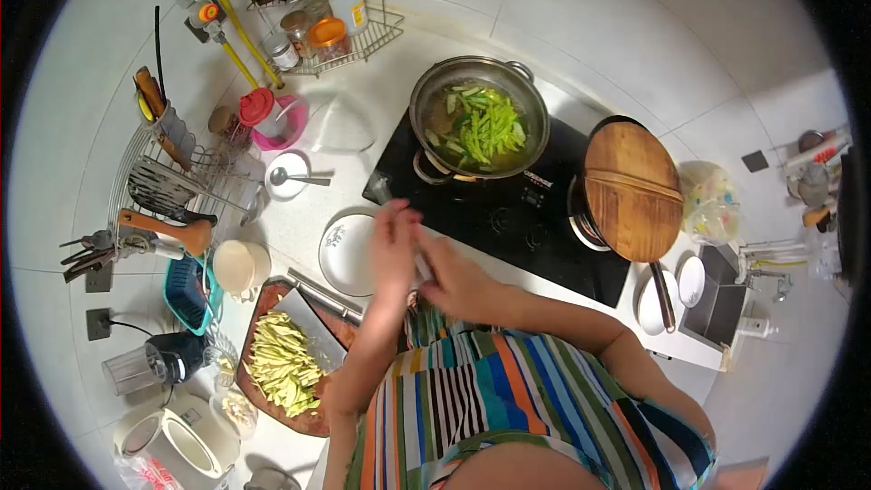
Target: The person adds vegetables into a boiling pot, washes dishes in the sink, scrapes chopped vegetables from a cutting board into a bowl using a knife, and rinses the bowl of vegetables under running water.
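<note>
My left hand [394, 234] and my right hand [446, 279] are close together in front of the black cooktop [494, 218]. Motion blurs the fingers of both. A blurred, greyish, narrow thing [381, 187] shows just beyond my left hand; whether either hand holds it is unclear. Ahead, a metal pan [415, 118] holds green vegetable strips [490, 127] in liquid. Beside my left hand lies a white plate [345, 254]. Nearer on the left, a cutting board [334, 406] carries pale green strips [279, 363] and a wide cleaver blade [310, 331].
A lidded wok [633, 191] stands on the right burner, its handle toward me. Beyond it are white bowls [653, 304] and a sink [715, 295]. At left stand a utensil rack [172, 172], a teal basket [190, 295] and a cream container [241, 268]. Jars fill a wire shelf [363, 44].
</note>
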A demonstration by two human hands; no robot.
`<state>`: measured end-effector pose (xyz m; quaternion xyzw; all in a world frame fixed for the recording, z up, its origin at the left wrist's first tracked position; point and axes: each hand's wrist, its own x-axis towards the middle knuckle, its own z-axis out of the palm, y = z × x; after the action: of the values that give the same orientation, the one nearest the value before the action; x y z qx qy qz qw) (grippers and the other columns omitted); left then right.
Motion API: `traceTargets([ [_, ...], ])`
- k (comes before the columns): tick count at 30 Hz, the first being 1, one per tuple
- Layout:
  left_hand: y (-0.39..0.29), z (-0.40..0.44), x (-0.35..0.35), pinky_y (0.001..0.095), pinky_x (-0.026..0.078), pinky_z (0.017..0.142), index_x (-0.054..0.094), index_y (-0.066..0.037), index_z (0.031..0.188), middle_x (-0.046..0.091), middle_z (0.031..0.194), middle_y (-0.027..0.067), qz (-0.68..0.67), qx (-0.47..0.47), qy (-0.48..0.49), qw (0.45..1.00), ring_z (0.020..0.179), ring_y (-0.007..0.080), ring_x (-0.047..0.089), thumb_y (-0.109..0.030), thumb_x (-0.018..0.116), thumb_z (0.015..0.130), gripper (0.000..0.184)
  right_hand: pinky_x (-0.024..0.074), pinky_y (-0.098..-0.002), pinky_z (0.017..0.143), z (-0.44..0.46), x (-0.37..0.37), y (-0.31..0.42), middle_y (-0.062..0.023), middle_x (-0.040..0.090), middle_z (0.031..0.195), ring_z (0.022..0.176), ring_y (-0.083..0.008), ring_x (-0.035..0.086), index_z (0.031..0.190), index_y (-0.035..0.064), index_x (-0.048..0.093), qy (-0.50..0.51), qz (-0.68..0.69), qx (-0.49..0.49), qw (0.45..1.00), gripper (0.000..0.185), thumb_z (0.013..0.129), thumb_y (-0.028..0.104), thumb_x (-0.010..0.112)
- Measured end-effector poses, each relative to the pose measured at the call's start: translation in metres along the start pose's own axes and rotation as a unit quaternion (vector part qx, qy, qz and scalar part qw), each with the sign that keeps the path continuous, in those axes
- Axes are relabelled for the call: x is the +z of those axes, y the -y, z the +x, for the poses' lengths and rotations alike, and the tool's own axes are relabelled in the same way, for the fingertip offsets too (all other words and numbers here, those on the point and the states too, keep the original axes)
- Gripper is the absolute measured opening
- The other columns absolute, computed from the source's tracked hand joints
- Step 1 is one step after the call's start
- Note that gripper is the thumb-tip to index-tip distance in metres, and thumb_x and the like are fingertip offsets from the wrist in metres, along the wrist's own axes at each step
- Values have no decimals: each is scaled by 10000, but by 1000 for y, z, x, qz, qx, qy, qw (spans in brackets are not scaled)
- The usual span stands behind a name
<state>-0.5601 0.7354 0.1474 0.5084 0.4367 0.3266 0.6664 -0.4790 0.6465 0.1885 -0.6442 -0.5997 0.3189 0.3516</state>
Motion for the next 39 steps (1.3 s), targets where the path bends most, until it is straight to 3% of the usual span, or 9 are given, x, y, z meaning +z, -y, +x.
traceTargets([
  [3,-4,-20,41,215,406,664,440,-26,1079,550,892,70,53,73,71,993,779,104,501,-159,448,838,275,359,-348,860,-34,-35,-9,-255,361,1154,1009,-372,430,1243,22,213,-105,38,166,980,650,649,17,476],
  [7,-8,-42,17,226,416,672,441,-9,1089,565,890,60,-45,12,195,980,762,113,518,-166,448,836,297,434,-342,696,-73,-104,-44,-246,503,979,773,-326,545,1191,28,355,-152,-190,101,965,481,732,85,486],
  [10,23,-47,-31,215,404,688,496,-12,1024,572,862,58,-27,-70,191,979,781,105,522,-172,453,835,252,425,-356,712,-70,-136,-14,-248,539,882,807,-348,544,1133,11,425,-46,-59,375,924,383,777,132,500],
  [13,29,-60,-72,201,399,650,524,-26,971,581,828,52,-28,-86,104,990,743,100,522,-139,452,825,198,428,-367,696,-75,-144,-53,-252,541,857,793,-362,543,1127,11,429,-64,-237,210,946,368,781,118,490],
  [20,79,-76,-132,226,422,605,527,-23,948,583,793,60,-26,-125,-55,990,677,99,528,-139,460,817,187,429,-392,690,-78,-146,-80,-266,515,923,819,-381,517,1113,-17,431,-194,-318,102,923,394,747,98,521],
  [26,132,-80,-131,259,461,573,497,-19,979,578,824,104,-28,-251,-55,966,697,173,568,-165,466,813,223,427,-408,677,-63,-133,-91,-277,521,837,774,-396,519,1115,-30,419,-223,-350,137,900,408,732,74,515],
  [30,153,-79,-122,282,482,573,458,39,963,565,815,153,-94,-320,-47,942,694,223,580,-144,466,763,271,427,-394,674,-42,-111,-96,-262,526,876,794,-381,523,1115,-36,412,-198,-160,248,935,390,763,108,498],
  [36,204,-68,-132,293,480,612,438,26,831,554,864,189,-166,-262,6,951,759,256,569,-128,421,788,161,427,-364,690,-62,-112,-39,-260,499,954,809,-363,530,1143,-25,393,-127,-167,140,968,419,769,127,506],
  [39,210,-61,-127,315,472,671,427,33,900,523,941,225,-329,-342,-99,875,822,274,552,-126,398,809,185,430,-377,685,-64,-111,-54,-261,517,898,777,-378,527,1118,-31,417,-103,-203,140,964,401,752,104,510],
])
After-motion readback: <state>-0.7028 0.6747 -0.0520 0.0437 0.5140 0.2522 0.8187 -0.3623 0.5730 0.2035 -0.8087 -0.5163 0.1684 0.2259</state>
